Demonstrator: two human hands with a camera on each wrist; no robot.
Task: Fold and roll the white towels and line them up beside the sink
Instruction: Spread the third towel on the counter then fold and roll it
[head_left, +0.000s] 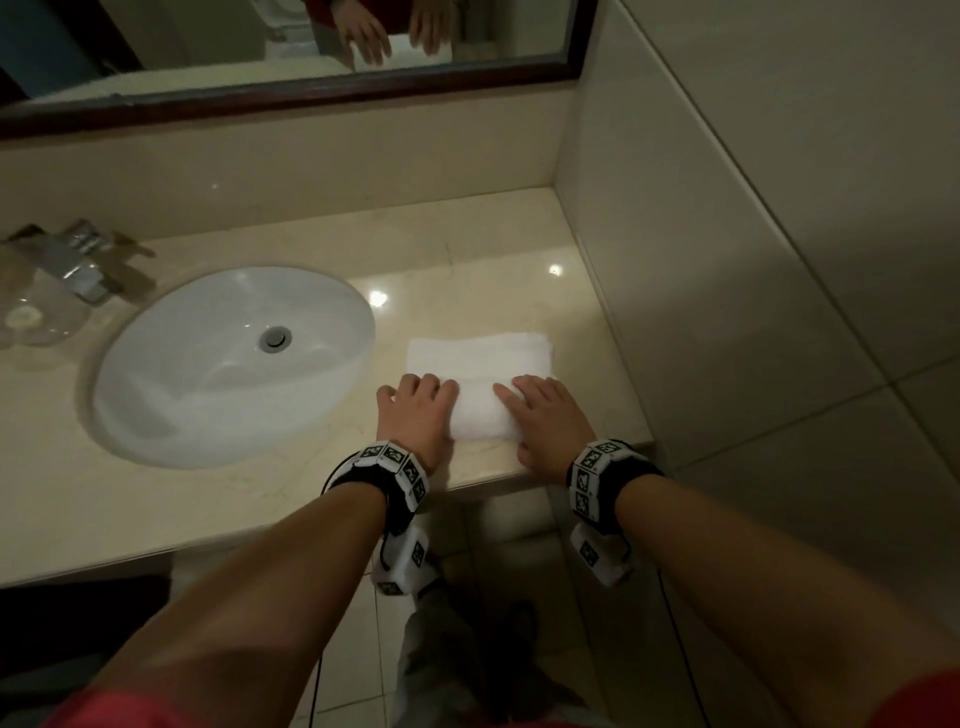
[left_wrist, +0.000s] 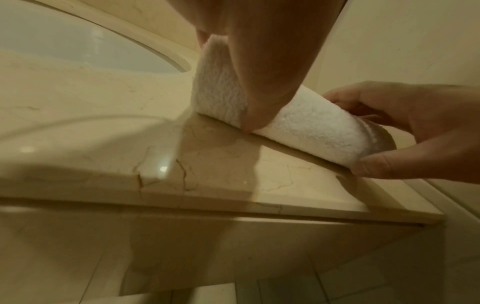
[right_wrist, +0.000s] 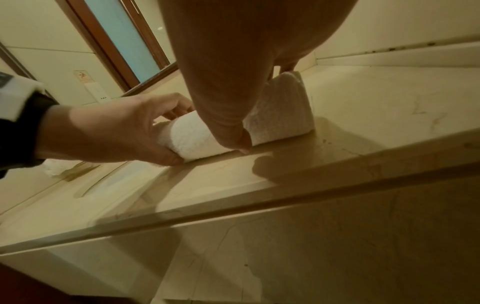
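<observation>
A white towel (head_left: 478, 354) lies on the beige counter (head_left: 291, 499) just right of the sink (head_left: 156, 374). Its near part is wound into a roll (head_left: 480, 415), while the far part lies flat and folded. My left hand (head_left: 415, 408) grips the roll's left end, fingers curled over the top and thumb at the near side, as the right wrist view shows of the left hand (right_wrist: 116, 129). My right hand (head_left: 543, 413) grips the right end the same way. In the left wrist view the right hand (left_wrist: 415, 131) wraps the roll (left_wrist: 311, 127).
A chrome faucet (head_left: 78, 265) and a clear glass (head_left: 31, 317) stand at the far left behind the sink. The tiled wall (head_left: 727, 270) closes the counter on the right. A framed mirror (head_left: 311, 98) runs along the back. The roll sits near the counter's front edge (head_left: 483, 480).
</observation>
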